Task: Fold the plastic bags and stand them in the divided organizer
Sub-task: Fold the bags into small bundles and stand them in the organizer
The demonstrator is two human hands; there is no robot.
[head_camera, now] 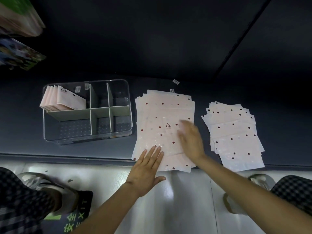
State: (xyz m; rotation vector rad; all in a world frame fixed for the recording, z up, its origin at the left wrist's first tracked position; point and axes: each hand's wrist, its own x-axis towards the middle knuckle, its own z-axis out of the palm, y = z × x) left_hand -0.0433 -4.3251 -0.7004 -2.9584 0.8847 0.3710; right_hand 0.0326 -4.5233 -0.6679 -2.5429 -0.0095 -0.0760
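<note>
Since these dotted plastic bags (164,115) look thin, floppy and slippery, I'd pinch the top one by a near corner so the stack below doesn't slide. Left hand (145,169) lies flat, fingers spread, on the near left corner; right hand (191,141) is open over the middle (blurry). Clear organizer (87,137) sits left with folded bags (62,100) in its far-left compartment, a second pile (234,135) lies right, nothing blocking.
</note>
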